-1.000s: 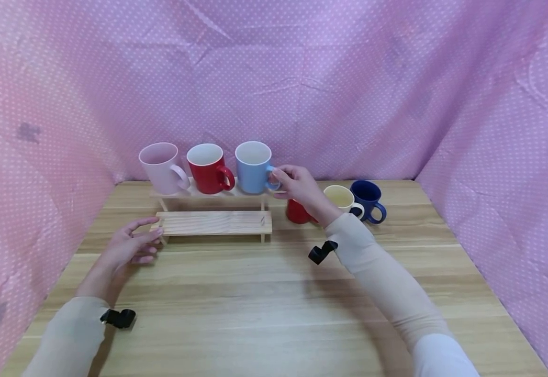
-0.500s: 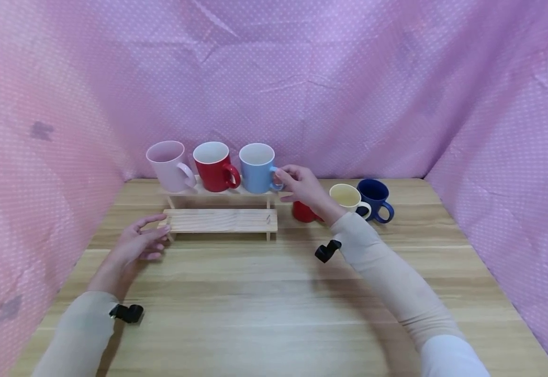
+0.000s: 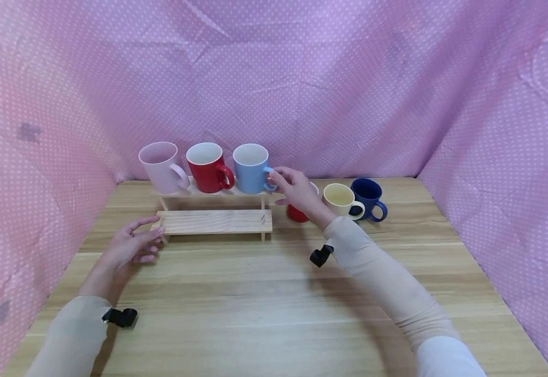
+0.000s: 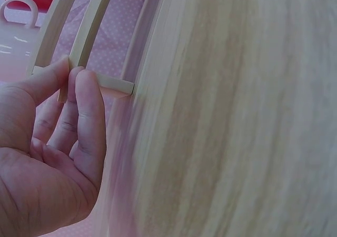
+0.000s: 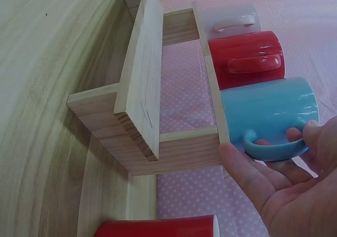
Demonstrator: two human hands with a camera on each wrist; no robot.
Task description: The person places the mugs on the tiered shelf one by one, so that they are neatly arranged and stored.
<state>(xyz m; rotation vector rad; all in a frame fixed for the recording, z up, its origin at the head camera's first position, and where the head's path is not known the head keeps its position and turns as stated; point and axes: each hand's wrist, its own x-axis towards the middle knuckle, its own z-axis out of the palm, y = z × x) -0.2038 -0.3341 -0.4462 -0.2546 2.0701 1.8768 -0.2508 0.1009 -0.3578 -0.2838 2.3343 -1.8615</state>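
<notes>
My left hand [image 3: 130, 246] pinches the left end of a two-tier wooden rack [image 3: 214, 222] between thumb and fingers, at the lower board. On the upper board stand a pale pink mug [image 3: 159, 170], a red mug [image 3: 204, 170] with a white inside, and a light blue mug [image 3: 250, 173], upright in a row with handles to the right. The light blue mug's handle [image 5: 276, 151] is pinched by my right hand [image 3: 297, 191], thumb on one side and fingers on the other. Its base meets the upper board in the right wrist view.
Right of the rack, a second red mug [image 3: 297, 213] stands partly behind my right hand. Beside it are a pale yellow mug [image 3: 335, 206] and a dark blue mug [image 3: 365, 196]. A pink dotted cloth [image 3: 274, 78] surrounds the wooden table [image 3: 255, 314] at back and sides.
The light blue mug has shifted slightly left toward the red mug, with my right hand on its handle. More of the second red mug shows now. My left hand stays at the rack's end.
</notes>
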